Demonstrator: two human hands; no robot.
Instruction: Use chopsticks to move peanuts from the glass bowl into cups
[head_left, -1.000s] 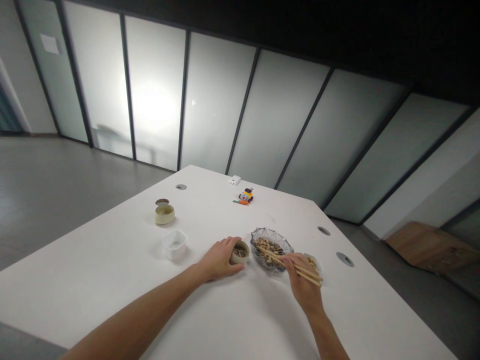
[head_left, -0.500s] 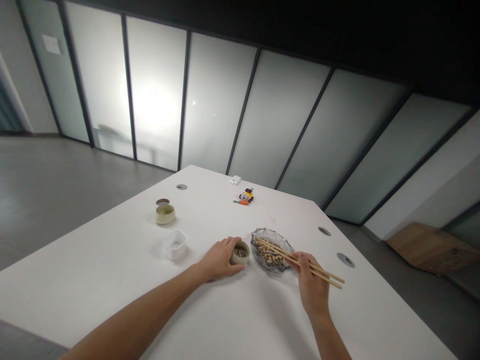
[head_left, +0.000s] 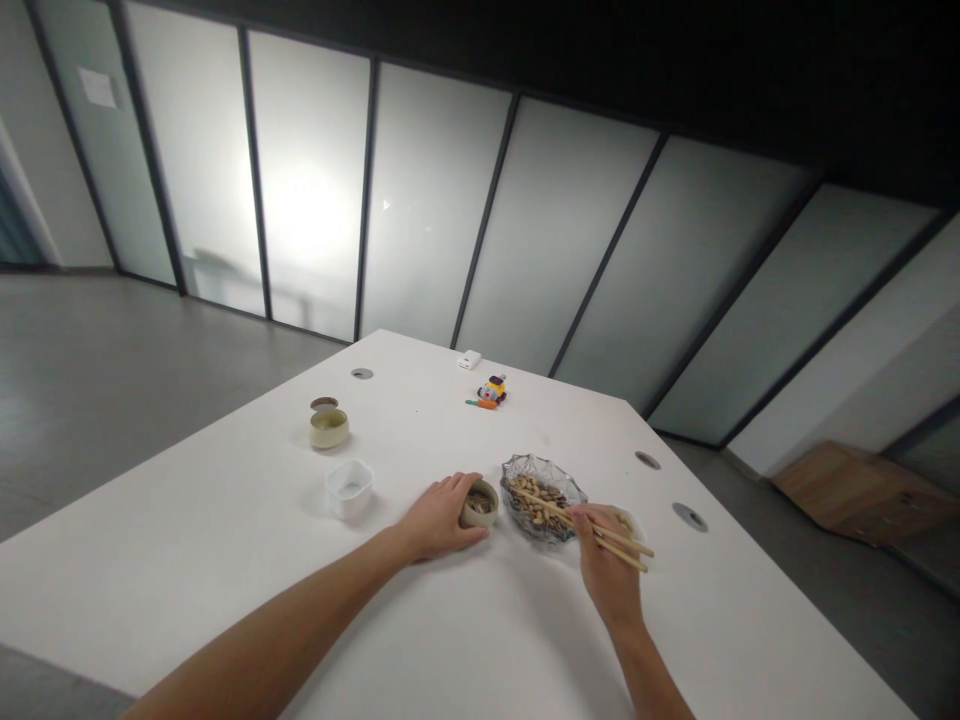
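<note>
My left hand (head_left: pixel 437 520) is curled around a small tan cup (head_left: pixel 481 503) with dark bits inside, resting on the white table (head_left: pixel 225 540). My right hand (head_left: pixel 609 570) grips a pair of wooden chopsticks (head_left: pixel 577 520), whose tips reach into a cut-glass bowl (head_left: pixel 543 495) filled with nuts and seeds. A small white dish (head_left: pixel 628 521) sits partly hidden behind my right hand.
A square white container (head_left: pixel 349 487) and a tan cup (head_left: pixel 329 427) with its lid (head_left: pixel 324 404) stand to the left. Farther back lie a small toy figure (head_left: pixel 492 391) and a white box (head_left: pixel 469 359). Round cable holes (head_left: pixel 688 516) dot the table. Frosted glass panels stand behind.
The chopsticks lifted and swung toward the bowl's far side half a second ago, then dropped back with tips in the bowl. My left hand stayed on the cup.
</note>
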